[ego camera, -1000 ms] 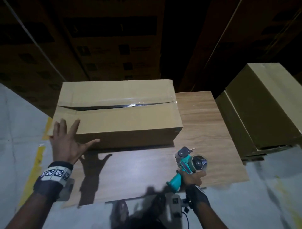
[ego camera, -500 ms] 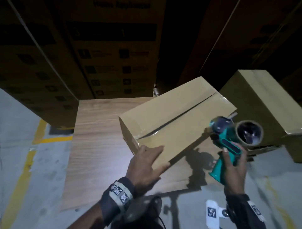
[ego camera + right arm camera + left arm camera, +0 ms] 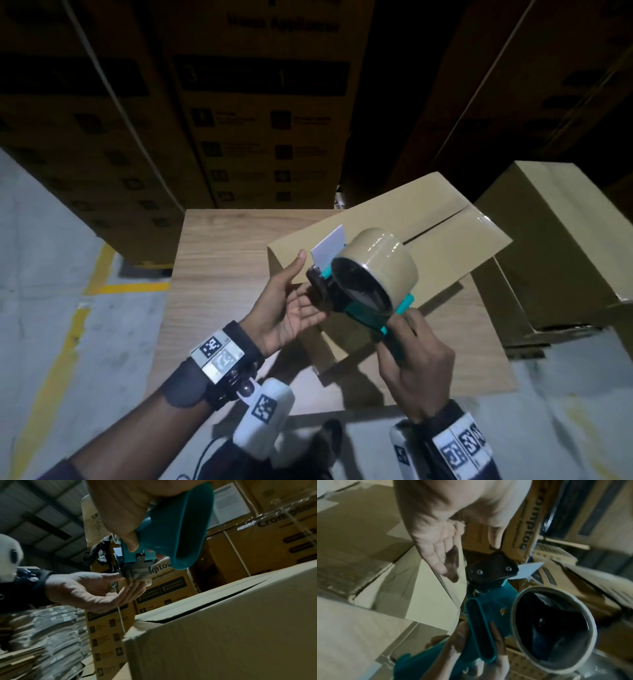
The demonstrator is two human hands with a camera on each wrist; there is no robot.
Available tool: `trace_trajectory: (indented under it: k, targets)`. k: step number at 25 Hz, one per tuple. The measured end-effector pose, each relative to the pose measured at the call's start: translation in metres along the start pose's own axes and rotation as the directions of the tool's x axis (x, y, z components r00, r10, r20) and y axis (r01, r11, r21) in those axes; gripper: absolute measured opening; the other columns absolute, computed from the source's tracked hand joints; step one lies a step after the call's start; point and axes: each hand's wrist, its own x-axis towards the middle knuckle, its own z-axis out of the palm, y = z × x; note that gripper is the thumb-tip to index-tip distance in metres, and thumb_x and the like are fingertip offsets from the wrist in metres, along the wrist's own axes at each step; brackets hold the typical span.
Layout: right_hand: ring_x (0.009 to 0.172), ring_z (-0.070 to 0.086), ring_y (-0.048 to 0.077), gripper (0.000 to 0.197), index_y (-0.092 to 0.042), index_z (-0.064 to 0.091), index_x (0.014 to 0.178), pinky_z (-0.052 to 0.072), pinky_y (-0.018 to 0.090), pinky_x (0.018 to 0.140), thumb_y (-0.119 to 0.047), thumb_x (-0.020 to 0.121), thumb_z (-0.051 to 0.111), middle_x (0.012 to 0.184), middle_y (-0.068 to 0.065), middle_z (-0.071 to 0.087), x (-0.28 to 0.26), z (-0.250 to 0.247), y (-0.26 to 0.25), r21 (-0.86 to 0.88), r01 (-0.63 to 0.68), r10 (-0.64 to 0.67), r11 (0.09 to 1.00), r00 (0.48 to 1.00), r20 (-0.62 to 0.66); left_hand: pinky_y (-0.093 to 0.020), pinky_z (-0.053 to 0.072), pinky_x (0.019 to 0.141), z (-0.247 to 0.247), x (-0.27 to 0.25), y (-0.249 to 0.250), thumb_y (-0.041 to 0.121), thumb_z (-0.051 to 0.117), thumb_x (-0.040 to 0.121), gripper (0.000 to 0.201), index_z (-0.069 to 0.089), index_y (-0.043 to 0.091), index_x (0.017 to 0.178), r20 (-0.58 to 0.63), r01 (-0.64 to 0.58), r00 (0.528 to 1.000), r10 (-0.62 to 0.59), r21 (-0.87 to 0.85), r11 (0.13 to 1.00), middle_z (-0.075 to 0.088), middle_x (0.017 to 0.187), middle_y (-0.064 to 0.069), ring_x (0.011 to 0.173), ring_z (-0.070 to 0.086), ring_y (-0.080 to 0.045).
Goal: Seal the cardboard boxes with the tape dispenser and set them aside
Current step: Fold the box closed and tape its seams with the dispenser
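Item: tape dispenser (image 3: pixel 363 294), teal body, black front head, brown tape roll (image 3: pixel 376 267) mounted. It is being held up in the air above the near end of the cardboard box (image 3: pixel 428 240), clear of the lid. The right hand (image 3: pixel 414 359) is gripping its handle from below, fingers wrapped round the teal grip. The roll is facing the head camera and the pale front flap is pointing away and up.

Item: left hand (image 3: pixel 291 308), palm up, fingers straight and relaxed. It is sitting just left of the dispenser's black head; in the right wrist view its fingertips (image 3: pixel 137 585) are touching the loose tape end under the head. Whether they are pinching the tape cannot be told.

Item: cardboard box, lying askew on the wooden desk (image 3: pixel 219 274), directly below and beyond both hands. Its centre seam is gaping as a dark slit along the top.

Item: further plain boxes (image 3: pixel 555 246), stacked just right of the desk.

Item: printed cartons (image 3: pixel 263 113), standing behind the desk in dim light.
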Motion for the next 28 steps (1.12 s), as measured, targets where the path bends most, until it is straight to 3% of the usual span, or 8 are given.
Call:
trace_trajectory:
  k: [4,7,10,12,15,19,25,28]
  targets:
    - [0.064,0.060,0.021,0.033,-0.023,0.057,0.111,0.052,0.033,0.046,-0.015,0.080,0.065,0.097,0.006,0.068,0.009,0.023,-0.028,0.056,0.005,-0.002,0.998,0.999,-0.040,-0.025,0.061,0.054,-0.018,0.016,0.010,-0.001,0.063,0.092,0.005,0.068,-0.003,0.091,-0.217,-0.120,0.969,0.116,-0.006,0.993,0.072,0.076,-0.017,0.058,0.072,-0.019]
    - [0.064,0.058,0.016,0.029,-0.023,0.057,0.110,0.049,0.024,0.048,-0.017,0.082,0.063,0.095,0.004,0.068,0.017,0.036,-0.049,0.028,-0.006,0.007,1.000,0.998,-0.054,-0.027,0.063,0.063,-0.032,0.028,0.026,-0.011,0.057,0.094,0.030,0.073,0.000,0.072,-0.245,-0.223,0.930,0.274,0.215,0.951,0.073,0.071,-0.013,0.060,0.072,-0.017]
    - [0.064,0.058,0.019,0.032,-0.026,0.059,0.114,0.047,0.027,0.047,-0.019,0.082,0.060,0.097,0.000,0.067,0.025,0.053,-0.070,-0.008,-0.085,0.085,0.996,0.995,-0.052,-0.030,0.064,0.070,-0.047,0.039,0.047,-0.011,0.061,0.092,0.039,0.076,0.004,0.059,-0.169,-0.227,0.932,0.320,0.413,0.882,0.073,0.069,-0.011,0.065,0.071,-0.018]
    - [0.067,0.061,0.019,0.035,-0.029,0.059,0.116,0.049,0.029,0.048,-0.019,0.082,0.060,0.099,-0.001,0.068,0.029,0.062,-0.078,-0.046,-0.113,0.111,0.993,0.993,-0.047,-0.034,0.062,0.070,-0.062,0.051,0.068,-0.005,0.067,0.090,0.023,0.076,-0.001,0.070,-0.157,-0.225,0.924,0.349,0.515,0.827,0.072,0.068,-0.013,0.061,0.067,-0.018]
    - [0.075,0.066,0.018,0.054,-0.030,0.057,0.119,0.058,0.035,0.056,-0.003,0.078,0.077,0.105,0.000,0.071,0.020,0.058,-0.072,-0.081,-0.206,0.204,0.975,0.978,-0.036,-0.031,0.057,0.061,-0.092,0.080,0.109,0.001,0.073,0.090,0.010,0.075,-0.008,0.095,-0.243,-0.236,0.894,0.376,0.459,0.856,0.074,0.077,-0.021,0.054,0.064,-0.019]
    - [0.073,0.067,0.025,0.075,-0.032,0.055,0.122,0.060,0.042,0.053,0.002,0.064,0.090,0.106,0.003,0.071,-0.005,0.044,-0.063,-0.242,-0.248,0.269,0.938,0.961,0.058,-0.029,0.061,0.071,-0.096,0.109,0.126,0.010,0.073,0.093,0.009,0.077,0.005,0.099,-0.170,-0.232,0.894,0.415,0.616,0.752,0.079,0.088,-0.013,0.074,0.076,-0.020]
    - [0.069,0.065,0.021,0.076,-0.036,0.053,0.127,0.058,0.039,0.049,-0.005,0.067,0.089,0.106,0.000,0.069,-0.002,0.050,-0.065,-0.264,-0.283,0.323,0.922,0.939,0.122,-0.027,0.056,0.063,-0.100,0.122,0.114,0.014,0.075,0.093,0.007,0.079,0.011,0.097,-0.185,-0.249,0.861,0.473,0.658,0.711,0.078,0.077,-0.006,0.054,0.058,-0.013]
    - [0.066,0.062,0.018,0.061,-0.036,0.054,0.125,0.054,0.033,0.046,-0.010,0.077,0.081,0.103,-0.003,0.067,-0.001,0.048,-0.073,-0.251,-0.286,0.316,0.925,0.945,0.089,-0.028,0.056,0.065,-0.100,0.118,0.112,0.015,0.076,0.092,0.007,0.079,0.012,0.098,-0.179,-0.297,0.840,0.511,0.637,0.711,0.078,0.078,-0.008,0.056,0.059,-0.014]
